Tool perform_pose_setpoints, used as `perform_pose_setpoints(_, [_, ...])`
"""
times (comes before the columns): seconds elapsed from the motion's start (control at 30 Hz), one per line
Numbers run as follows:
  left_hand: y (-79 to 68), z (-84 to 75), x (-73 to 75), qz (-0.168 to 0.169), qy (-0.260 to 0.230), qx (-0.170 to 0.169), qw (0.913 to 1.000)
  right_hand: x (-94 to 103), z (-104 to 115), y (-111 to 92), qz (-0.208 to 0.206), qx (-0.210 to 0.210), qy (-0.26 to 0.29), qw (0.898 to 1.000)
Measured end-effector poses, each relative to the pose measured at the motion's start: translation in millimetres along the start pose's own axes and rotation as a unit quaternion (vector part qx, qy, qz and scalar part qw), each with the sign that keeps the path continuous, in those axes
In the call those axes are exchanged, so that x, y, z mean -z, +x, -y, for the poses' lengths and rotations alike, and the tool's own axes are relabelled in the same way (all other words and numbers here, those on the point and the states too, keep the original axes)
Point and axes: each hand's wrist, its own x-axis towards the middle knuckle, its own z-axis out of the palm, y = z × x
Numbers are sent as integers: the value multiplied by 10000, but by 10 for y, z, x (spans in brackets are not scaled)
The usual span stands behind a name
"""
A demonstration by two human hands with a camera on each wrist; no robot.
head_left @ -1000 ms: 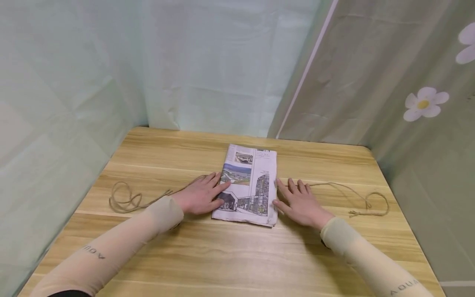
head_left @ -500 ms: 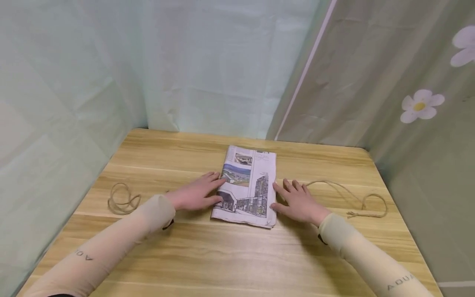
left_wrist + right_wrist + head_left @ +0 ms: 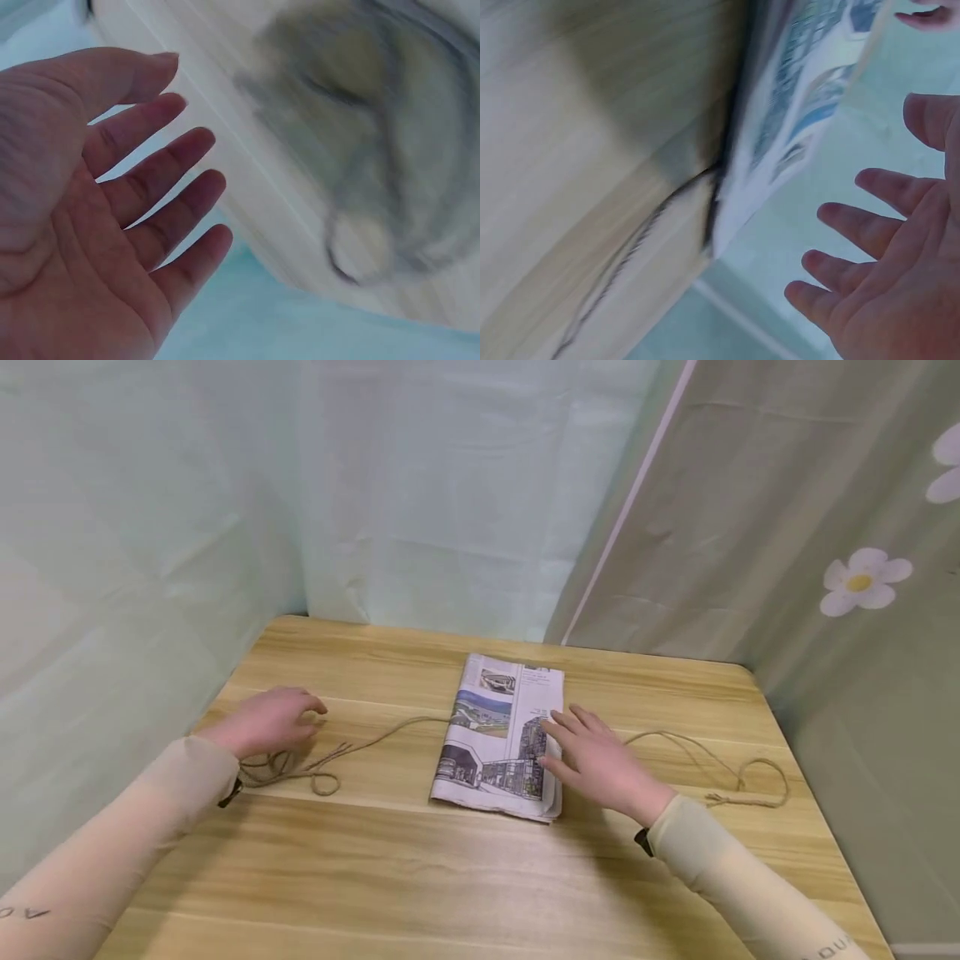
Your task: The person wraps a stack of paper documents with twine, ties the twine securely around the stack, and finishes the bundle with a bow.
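Observation:
A folded newspaper bundle [image 3: 487,789] lies at the middle of the table, printed with building pictures. Brown twine [image 3: 375,739] passes beneath it and comes out on both sides, its left end in loose loops. Over those loops hovers my left hand [image 3: 266,722], fingers spread and holding nothing; the left wrist view shows its bare palm [image 3: 82,285] beside the blurred twine [image 3: 394,127]. My right hand [image 3: 607,768] is at the bundle's right edge, fingertips overlapping it in the head view. In the right wrist view its fingers [image 3: 862,229] are extended, with no object in the palm.
The wooden table [image 3: 375,877] has rounded far corners. Pale curtains [image 3: 450,510] hang right behind it and along both sides, the right one with white flowers [image 3: 862,582]. Another length of twine [image 3: 768,768] curls near the table's right edge.
My left hand has left the bundle's left edge and moved left to over the twine loops, uncovering the strand. My right hand has shifted slightly over the bundle's edge. The bundle stays put.

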Motion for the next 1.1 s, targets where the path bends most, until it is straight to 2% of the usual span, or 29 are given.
perform_pose_setpoints(0.1, [-123, 144, 7, 97, -240, 181, 9995, 26, 141, 55, 45, 293, 56, 9995])
perform_pose_setpoints(0.2, [-188, 204, -38, 182, -353, 205, 9990, 15, 289, 104, 138, 602, 99, 9980])
perform_pose_setpoints(0.33, [-188, 153, -152, 399, -642, 224, 9969, -44, 451, 166, 246, 979, 120, 9948])
perform_pose_setpoints(0.5, [-140, 31, -283, 382, -775, 317, 9958, -123, 570, 221, 283, 1327, 45, 9907])
perform_pose_setpoints(0.6, [-119, 1, -315, 412, -901, 371, 9944, -167, 589, 225, 251, 1433, 29, 9894])
perform_pose_setpoints(0.7, [-100, 16, -297, 455, -1226, 343, 9908, -201, 580, 208, 183, 1487, 88, 9887])
perform_pose_setpoints(0.83, [-67, 76, -158, 126, -1763, 451, 9832, -209, 546, 188, 161, 1412, 265, 9895])
perform_pose_setpoints(0.93, [-23, 67, 52, -245, -2188, 583, 9737, -163, 515, 194, 187, 1259, 359, 9912])
perform_pose_setpoints(1.03, [48, -36, 294, -493, -2743, 689, 9579, -80, 479, 231, -9, 1104, 456, 9928])
perform_pose_setpoints(1.1, [110, -157, 436, -600, -3138, 756, 9446, -22, 450, 271, -318, 895, 643, 9934])
